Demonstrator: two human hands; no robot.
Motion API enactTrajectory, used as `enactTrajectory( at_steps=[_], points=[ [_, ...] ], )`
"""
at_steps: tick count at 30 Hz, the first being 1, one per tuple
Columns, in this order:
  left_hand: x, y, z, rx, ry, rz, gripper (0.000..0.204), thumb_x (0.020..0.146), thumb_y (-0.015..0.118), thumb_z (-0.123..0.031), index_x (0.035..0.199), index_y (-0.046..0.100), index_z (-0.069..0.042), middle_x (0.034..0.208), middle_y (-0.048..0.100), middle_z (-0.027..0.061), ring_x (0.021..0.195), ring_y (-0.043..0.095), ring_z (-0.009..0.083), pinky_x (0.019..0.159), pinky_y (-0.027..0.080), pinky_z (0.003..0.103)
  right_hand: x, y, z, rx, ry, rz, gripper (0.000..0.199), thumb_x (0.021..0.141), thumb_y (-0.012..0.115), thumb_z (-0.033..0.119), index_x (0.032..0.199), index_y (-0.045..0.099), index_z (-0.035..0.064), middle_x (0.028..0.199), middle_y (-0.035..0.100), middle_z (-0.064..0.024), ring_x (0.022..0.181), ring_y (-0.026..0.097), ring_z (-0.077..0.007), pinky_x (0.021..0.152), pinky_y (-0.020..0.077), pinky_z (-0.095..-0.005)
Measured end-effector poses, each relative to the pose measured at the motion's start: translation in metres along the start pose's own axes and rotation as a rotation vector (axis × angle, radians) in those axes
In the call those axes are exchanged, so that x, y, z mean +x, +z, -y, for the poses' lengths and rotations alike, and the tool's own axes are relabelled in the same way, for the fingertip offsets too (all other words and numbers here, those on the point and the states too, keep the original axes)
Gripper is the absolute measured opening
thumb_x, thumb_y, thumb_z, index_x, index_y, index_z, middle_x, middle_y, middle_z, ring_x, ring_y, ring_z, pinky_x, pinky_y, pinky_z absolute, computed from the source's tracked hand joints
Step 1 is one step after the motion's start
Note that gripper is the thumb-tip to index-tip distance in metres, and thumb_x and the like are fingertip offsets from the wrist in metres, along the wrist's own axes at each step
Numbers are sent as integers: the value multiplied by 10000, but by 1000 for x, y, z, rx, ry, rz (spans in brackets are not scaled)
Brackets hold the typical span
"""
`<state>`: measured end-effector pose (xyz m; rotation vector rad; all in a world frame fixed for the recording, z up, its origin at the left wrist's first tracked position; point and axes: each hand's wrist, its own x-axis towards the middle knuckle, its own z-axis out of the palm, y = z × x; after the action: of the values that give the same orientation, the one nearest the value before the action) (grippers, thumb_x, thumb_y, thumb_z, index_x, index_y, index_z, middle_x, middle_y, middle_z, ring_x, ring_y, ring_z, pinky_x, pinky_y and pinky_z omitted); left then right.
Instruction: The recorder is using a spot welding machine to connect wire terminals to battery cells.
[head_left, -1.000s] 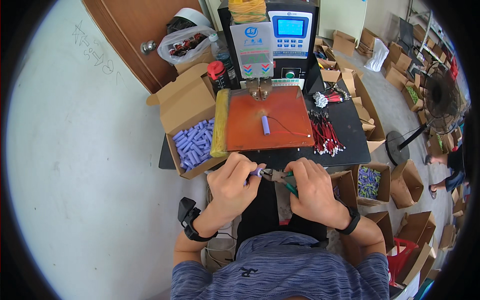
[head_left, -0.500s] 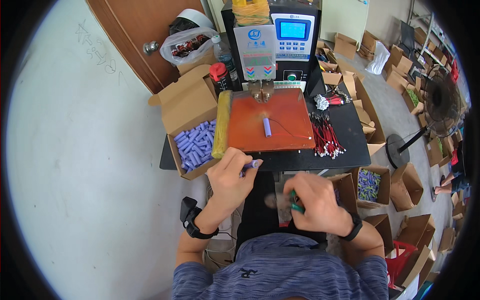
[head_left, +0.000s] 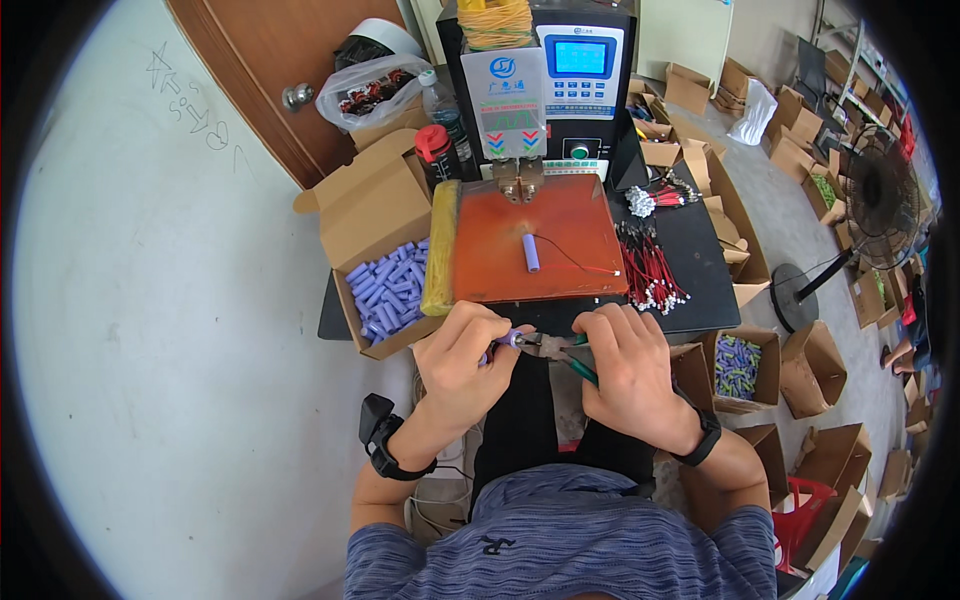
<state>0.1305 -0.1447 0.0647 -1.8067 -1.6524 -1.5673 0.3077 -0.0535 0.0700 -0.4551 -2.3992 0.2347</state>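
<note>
Closed around at least one purple cylindrical battery cell (head_left: 512,338), my left hand (head_left: 460,355) is just in front of the table's front edge. My right hand (head_left: 630,372) grips green-handled pliers (head_left: 549,346), whose metal jaws meet the end of that cell. Whether the jaws are clamped on anything is too small to tell. Beyond both hands, a single purple cell with a thin black and red wire (head_left: 530,253) lies on the orange-brown mat (head_left: 485,270). Above the mat's far part are the metal electrodes (head_left: 517,188) of a spot welder (head_left: 590,110).
An open cardboard box (head_left: 350,235) of purple cells stands left, beside a yellow padded bar (head_left: 441,250). Red-black wire leads (head_left: 652,270) lie right of the mat. Behind are a red-capped bottle (head_left: 435,150) and a plastic bag (head_left: 365,95). Cartons and a fan (head_left: 885,190) stand right.
My right hand has brought the pliers up and to the left, so their jaws now meet the cell in my left hand. The left hand has barely moved.
</note>
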Motion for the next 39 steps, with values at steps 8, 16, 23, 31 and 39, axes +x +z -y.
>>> enactTrajectory(
  at_steps=[8, 16, 23, 31, 39],
  points=[
    [-2, -6, -2, -86, -26, 88, 273, 629, 738, 98, 860, 635, -3, 808, 622, 76, 534, 529, 85, 467, 408, 210, 4, -3, -4, -88, -61, -16, 387, 528, 594, 0, 905, 508, 9, 795, 466, -103, 707, 479, -270, 598, 336, -375],
    [-2, -13, -8, -124, -94, 158, 261, 627, 761, 75, 849, 649, -6, 797, 622, 74, 562, 536, 94, 492, 412, 215, 5, -3, -14, -45, -101, 39, 304, 508, 609, 20, 754, 437, 66, 678, 425, -62, 594, 482, -263, 527, 356, -379],
    [-10, -5, 13, -74, -317, 182, 205, 667, 808, 1, 789, 644, -14, 751, 607, 35, 583, 516, 93, 522, 404, 237, -5, -30, 8, 533, -290, 113, 327, 464, 618, 14, 784, 555, 46, 685, 502, -76, 586, 530, -269, 525, 420, -381],
    [-3, -6, 14, -188, -151, 72, 219, 687, 810, 18, 810, 630, -6, 778, 613, 74, 610, 520, 93, 521, 400, 217, -5, -13, -16, 188, -30, 119, 404, 546, 609, -62, 934, 539, 26, 846, 532, -99, 774, 527, -298, 652, 381, -380],
    [1, -6, 13, -191, -90, 71, 216, 685, 804, 33, 811, 633, -9, 771, 610, 64, 551, 531, 79, 467, 409, 216, -6, -13, -21, 17, -23, 92, 478, 555, 613, -33, 1026, 546, 0, 937, 542, -118, 861, 522, -300, 721, 367, -389]
  ],
)
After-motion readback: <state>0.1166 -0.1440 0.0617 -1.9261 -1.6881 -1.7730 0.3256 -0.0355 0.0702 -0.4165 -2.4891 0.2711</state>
